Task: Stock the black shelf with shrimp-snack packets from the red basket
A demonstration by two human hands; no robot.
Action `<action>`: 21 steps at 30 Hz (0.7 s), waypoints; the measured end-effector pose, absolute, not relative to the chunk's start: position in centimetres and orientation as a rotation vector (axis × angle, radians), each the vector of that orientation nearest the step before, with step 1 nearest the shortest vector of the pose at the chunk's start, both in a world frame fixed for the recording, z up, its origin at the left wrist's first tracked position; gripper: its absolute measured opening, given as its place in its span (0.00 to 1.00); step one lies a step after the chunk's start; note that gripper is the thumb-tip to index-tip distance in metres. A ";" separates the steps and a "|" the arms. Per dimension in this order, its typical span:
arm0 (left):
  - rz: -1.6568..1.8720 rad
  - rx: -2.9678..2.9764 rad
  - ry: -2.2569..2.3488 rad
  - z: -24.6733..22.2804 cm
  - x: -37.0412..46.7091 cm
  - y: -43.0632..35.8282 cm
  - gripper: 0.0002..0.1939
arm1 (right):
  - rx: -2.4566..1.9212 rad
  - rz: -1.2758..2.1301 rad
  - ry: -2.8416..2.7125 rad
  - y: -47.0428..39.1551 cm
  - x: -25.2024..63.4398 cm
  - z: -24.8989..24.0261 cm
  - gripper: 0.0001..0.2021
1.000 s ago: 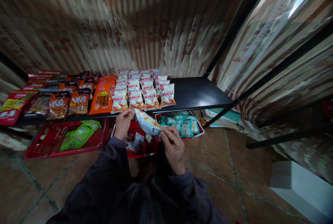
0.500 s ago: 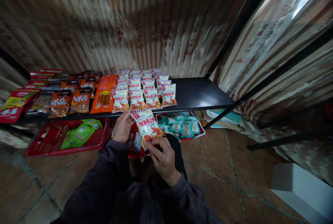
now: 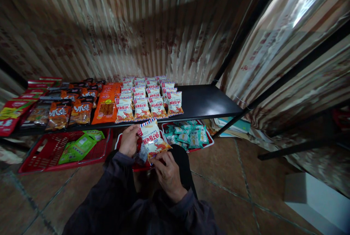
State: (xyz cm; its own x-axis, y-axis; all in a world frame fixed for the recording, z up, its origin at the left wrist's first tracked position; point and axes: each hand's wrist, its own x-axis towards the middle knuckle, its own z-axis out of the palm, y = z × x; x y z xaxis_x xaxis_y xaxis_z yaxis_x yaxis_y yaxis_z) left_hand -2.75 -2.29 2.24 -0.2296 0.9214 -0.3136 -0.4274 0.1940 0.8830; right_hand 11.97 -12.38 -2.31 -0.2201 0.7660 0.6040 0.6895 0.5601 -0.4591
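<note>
A white-and-orange snack bag (image 3: 153, 138) with a striped top edge is held up in front of the shelf, its printed front facing me. My left hand (image 3: 129, 141) is closed on its upper left edge. At the lower edge, my right hand (image 3: 168, 172) pinches the bag between thumb and fingers. Just beyond it, several rows of matching snack bags (image 3: 142, 109) stand on the black shelf (image 3: 209, 100). Below the held bag, a red basket (image 3: 142, 168) with clear plastic packaging is partly hidden by my hands and legs.
Left on the shelf are a large orange bag (image 3: 106, 105), black-and-orange packets (image 3: 81, 110) and red packets (image 3: 15, 113). Underneath stand a red basket (image 3: 46, 155) with green packets and another with teal packets (image 3: 191, 134). A black post (image 3: 232, 121) and a white box (image 3: 314, 198) are at right.
The view has shifted slightly, so the shelf appears a little lower and further left. Both hands still hold the snack bag, which is tilted slightly differently.
</note>
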 end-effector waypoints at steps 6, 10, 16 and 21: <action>1.458 0.654 1.250 2.4 -1.8 -2.7 0.19 | -1.144 0.181 -1.985 -12.4 12.5 -2.6 0.17; 1.476 0.670 1.265 2.3 -1.7 -2.7 0.18 | -1.086 0.227 -1.878 -12.7 13.0 -2.3 0.20; 1.418 0.684 1.221 1.5 -1.3 -3.2 0.18 | -1.340 0.266 -1.528 -12.0 13.8 -2.5 0.19; 1.423 0.641 1.189 1.7 -1.0 -3.2 0.19 | -1.352 0.662 -1.347 -11.1 14.2 -3.1 0.21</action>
